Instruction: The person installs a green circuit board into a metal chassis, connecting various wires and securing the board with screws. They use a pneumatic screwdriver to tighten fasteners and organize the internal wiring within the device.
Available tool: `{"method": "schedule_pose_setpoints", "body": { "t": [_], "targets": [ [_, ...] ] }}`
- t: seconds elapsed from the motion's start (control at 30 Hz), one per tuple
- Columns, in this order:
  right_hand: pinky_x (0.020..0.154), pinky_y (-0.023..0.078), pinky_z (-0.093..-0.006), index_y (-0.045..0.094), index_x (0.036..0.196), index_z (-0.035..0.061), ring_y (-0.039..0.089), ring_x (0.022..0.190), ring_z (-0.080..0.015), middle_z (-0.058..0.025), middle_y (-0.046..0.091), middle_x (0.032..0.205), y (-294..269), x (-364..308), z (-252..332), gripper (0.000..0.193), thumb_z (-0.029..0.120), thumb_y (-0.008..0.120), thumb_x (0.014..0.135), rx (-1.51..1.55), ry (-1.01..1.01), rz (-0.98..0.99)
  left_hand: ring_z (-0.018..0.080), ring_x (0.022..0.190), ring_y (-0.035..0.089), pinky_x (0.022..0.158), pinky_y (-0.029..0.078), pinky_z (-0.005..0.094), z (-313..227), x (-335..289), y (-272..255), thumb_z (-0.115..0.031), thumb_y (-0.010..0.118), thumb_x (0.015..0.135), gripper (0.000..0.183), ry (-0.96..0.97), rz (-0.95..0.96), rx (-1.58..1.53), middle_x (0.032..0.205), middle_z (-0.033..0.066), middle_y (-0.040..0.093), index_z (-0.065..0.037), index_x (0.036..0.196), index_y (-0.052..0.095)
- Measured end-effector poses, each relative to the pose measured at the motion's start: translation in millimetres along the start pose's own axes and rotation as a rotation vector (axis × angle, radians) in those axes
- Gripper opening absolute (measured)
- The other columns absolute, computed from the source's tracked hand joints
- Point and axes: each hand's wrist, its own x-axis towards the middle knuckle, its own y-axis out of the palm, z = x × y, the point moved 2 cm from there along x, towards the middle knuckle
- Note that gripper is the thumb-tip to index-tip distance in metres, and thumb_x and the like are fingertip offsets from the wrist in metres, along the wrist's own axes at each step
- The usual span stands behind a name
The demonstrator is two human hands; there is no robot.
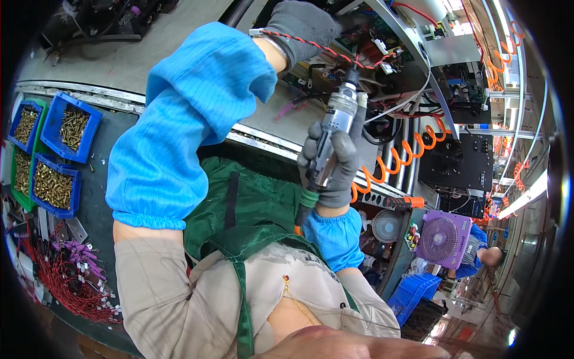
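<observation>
My right hand, in a grey glove, is wrapped round a silver-and-black air screwdriver. Its tip points up into an open metal chassis with circuit boards and wires inside. My left hand, also gloved in grey, reaches to the chassis beyond the tool; its fingers are blurred and partly hidden, so I cannot tell what they hold. A twisted red-and-black wire with a white connector runs across the left glove into the chassis. Purple-tipped leads lie below the chassis.
Blue and green bins of brass screws stand at the left, above a heap of red wires. An orange coiled hose hangs right of the screwdriver. Farther right are a purple fan, a blue crate and another person.
</observation>
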Motion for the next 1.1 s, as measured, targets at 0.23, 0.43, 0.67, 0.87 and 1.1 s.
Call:
{"method": "schedule_pose_setpoints", "body": {
  "t": [0.23, 0.43, 0.67, 0.87, 1.1],
  "targets": [
    [0.046, 0.047, -0.0279, 0.036, 0.125, 0.0006, 0.046, 0.055, -0.0112, -0.0091, 0.046, 0.086, -6, 6, 3, 0.058, 0.037, 0.061, 0.088, 0.525, 0.097, 0.269, 0.027, 0.074, 0.07, 0.058, 0.054, 0.0417, -2, 2, 9, -0.023, 0.054, 0.084, 0.021, -0.001, -0.024, 0.002, 0.077, 0.0061, 0.071, -0.016, 0.082, 0.073],
    [0.047, 0.048, -0.0294, 0.037, 0.126, 0.0014, 0.047, 0.057, -0.0132, -0.0114, 0.047, 0.088, 3, 1, 17, 0.055, 0.035, 0.059, 0.089, 0.274, 0.083, 0.152, 0.0272, 0.072, 0.07, 0.058, 0.054, 0.0421, -1, 3, 13, -0.03, 0.051, 0.087, 0.026, 0.003, -0.069, -0.034, 0.076, 0.0061, 0.07, -0.018, 0.079, 0.073],
    [0.047, 0.054, -0.035, 0.026, 0.139, 0.0175, 0.057, 0.059, -0.0215, -0.0174, 0.055, 0.09, 2, 3, 19, 0.056, 0.026, 0.054, 0.092, 0.416, 0.113, 0.118, 0.0274, 0.071, 0.07, 0.06, 0.053, 0.0431, -3, 6, 15, -0.037, 0.047, 0.091, 0.035, -0.016, -0.062, -0.092, 0.075, 0.0071, 0.07, -0.017, 0.08, 0.073],
    [0.047, 0.051, -0.0322, 0.035, 0.129, 0.005, 0.052, 0.057, -0.0166, -0.0153, 0.051, 0.088, 5, 0, 26, 0.047, 0.029, 0.053, 0.093, 0.162, 0.079, 0.058, 0.0289, 0.071, 0.069, 0.061, 0.052, 0.0452, -4, 10, 17, -0.042, 0.044, 0.092, 0.041, -0.069, -0.016, -0.119, 0.074, 0.0081, 0.07, -0.014, 0.081, 0.072],
    [0.043, 0.048, -0.029, 0.036, 0.132, 0.0097, 0.052, 0.056, -0.0155, -0.0133, 0.053, 0.088, 4, -2, 22, 0.052, 0.041, 0.052, 0.094, 0.124, 0.082, 0.023, 0.0309, 0.072, 0.069, 0.062, 0.052, 0.0468, -2, 9, 20, -0.046, 0.045, 0.091, 0.044, -0.112, 0.019, -0.107, 0.073, 0.0106, 0.069, -0.014, 0.081, 0.073]
  ]
}}
